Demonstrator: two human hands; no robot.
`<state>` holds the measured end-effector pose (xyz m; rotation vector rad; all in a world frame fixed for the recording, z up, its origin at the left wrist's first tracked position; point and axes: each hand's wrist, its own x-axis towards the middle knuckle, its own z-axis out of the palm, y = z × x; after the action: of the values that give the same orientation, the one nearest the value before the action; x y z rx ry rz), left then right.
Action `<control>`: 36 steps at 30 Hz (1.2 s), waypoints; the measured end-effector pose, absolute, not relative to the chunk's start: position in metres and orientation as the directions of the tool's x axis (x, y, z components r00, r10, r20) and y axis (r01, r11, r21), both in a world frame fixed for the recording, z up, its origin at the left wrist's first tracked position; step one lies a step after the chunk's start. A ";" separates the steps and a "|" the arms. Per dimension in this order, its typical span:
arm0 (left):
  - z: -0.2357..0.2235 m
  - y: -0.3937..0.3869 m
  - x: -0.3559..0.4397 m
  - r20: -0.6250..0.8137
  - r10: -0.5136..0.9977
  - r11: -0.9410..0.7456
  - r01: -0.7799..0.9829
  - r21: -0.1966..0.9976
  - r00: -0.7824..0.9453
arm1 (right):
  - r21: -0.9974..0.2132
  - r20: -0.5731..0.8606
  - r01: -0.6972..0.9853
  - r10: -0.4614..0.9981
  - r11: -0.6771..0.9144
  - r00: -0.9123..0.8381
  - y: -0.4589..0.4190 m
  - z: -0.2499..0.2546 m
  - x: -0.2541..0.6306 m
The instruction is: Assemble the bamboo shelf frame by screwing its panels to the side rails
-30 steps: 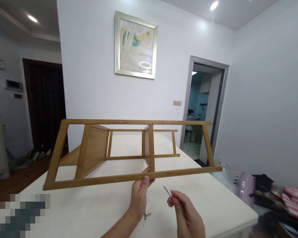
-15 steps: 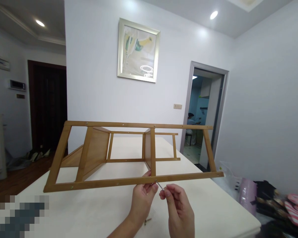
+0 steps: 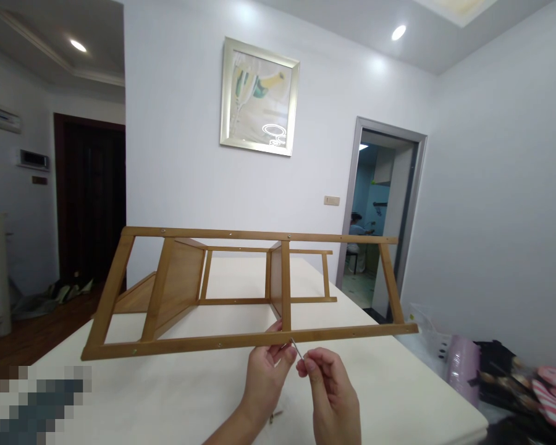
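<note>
A wooden shelf frame (image 3: 185, 343) lies on its side on the white table, with two shelf panels set across it. My left hand (image 3: 267, 371) grips its near lower rail by the middle crosspiece, some fingers hidden behind the wood. My right hand (image 3: 328, 383) pinches a thin metal hex key (image 3: 297, 349). The key's far tip meets the rail at a screw hole beside my left thumb. Small brass-coloured screws (image 3: 274, 417) lie on the table below my hands.
The white table (image 3: 398, 395) runs under the frame. Another wooden panel (image 3: 136, 295) lies behind the frame's left end. Bags and a pink-wrapped bundle (image 3: 461, 371) are heaped at the right. A person (image 3: 359, 235) sits beyond the doorway.
My right hand has shifted slightly left and down, and the hex key has turned to a steeper angle. My left hand stays on the rail.
</note>
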<state>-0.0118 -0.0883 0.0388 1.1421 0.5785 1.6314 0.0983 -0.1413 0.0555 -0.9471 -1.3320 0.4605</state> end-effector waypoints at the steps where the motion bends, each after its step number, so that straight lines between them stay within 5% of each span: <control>1: 0.038 -0.088 -0.012 0.402 0.915 -0.367 -0.461 0.808 -0.025 | -0.796 0.604 0.222 0.766 0.563 0.221 -0.142 0.056 0.098; 21: 0.034 -0.089 -0.014 0.460 0.888 -0.409 -0.459 0.789 -0.001 | -0.840 0.532 0.072 0.792 0.537 0.299 -0.149 0.065 0.090; 36: 0.034 -0.088 -0.015 0.467 0.884 -0.400 -0.469 0.788 0.031 | -0.727 0.628 0.363 0.779 0.583 0.005 -0.141 0.088 0.118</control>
<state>-0.0146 -0.0883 0.0339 1.2220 0.4935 1.6034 0.1178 -0.1415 0.0882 -0.9820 -1.5978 0.4260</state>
